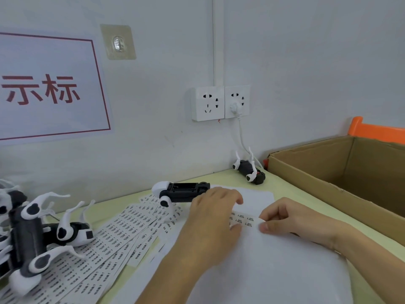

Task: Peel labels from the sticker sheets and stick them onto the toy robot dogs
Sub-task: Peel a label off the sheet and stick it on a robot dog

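A narrow strip of labels (pixel 243 219) is lying on a white sheet (pixel 258 200) between the two hands, and both are working on it. The right hand (pixel 291 218) is pinching the strip's right end, its grip pressed together with thumb below and curled fingers above. The left hand (pixel 210 224) is resting on the strip's left end, its grip loosely spread, fingers fairly straight and pressing down over the paper.

Just beyond the left hand's fingertips, a toy robot dog (pixel 182 190) is lying belly-up on the yellow-green surface (pixel 289 189), black underside showing. Left of that hand, sticker sheets (pixel 114 240) are fanning out in an overlapping pile. At their far left, more robot dogs (pixel 37 238) are lying heaped, white legs sticking up. Beyond the right hand, another dog (pixel 249 170) is lying by the wall under the sockets (pixel 220 103). To the right of the right hand, an open cardboard box (pixel 341 172) is sitting on the surface.
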Action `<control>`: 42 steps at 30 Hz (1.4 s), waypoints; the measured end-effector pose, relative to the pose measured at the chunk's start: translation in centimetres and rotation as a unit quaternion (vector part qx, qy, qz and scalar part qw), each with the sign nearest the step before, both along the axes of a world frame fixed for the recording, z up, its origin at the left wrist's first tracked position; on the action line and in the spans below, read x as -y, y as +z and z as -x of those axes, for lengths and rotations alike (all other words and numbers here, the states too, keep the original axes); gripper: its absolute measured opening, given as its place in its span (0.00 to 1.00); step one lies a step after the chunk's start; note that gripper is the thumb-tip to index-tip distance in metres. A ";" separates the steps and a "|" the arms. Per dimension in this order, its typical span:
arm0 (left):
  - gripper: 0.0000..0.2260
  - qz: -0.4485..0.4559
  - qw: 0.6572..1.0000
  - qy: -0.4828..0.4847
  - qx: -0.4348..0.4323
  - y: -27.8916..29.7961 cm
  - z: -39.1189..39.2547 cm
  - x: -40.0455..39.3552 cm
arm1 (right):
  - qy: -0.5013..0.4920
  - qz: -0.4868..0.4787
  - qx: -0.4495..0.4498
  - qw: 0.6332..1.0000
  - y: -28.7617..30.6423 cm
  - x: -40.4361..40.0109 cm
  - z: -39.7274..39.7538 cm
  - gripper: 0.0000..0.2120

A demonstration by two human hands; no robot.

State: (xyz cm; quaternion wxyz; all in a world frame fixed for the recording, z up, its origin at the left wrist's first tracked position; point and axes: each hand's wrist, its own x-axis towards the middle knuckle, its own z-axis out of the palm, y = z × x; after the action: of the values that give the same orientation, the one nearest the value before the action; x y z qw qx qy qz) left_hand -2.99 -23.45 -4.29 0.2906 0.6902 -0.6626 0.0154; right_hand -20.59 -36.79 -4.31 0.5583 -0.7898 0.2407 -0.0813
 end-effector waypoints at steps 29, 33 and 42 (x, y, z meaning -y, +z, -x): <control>0.13 -0.040 0.997 0.001 -0.068 -1.1 1.8 0.5 | -0.017 0.063 -0.113 0.992 1.2 -1.5 -0.8 0.08; 0.14 -0.094 0.995 -0.023 -0.041 0.2 0.1 -0.1 | -0.015 0.027 -0.087 0.996 1.1 -1.4 -0.7 0.10; 0.10 -0.077 0.995 -0.015 -0.057 0.0 0.4 0.0 | -0.055 0.017 -0.037 0.998 0.7 -1.6 -1.2 0.09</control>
State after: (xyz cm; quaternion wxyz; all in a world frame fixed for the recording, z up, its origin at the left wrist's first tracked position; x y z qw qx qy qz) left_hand -3.38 -23.46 -4.27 0.2745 0.7000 -0.6545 -0.0792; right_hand -19.42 -35.21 -3.62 0.5299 -0.7875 0.3024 -0.0867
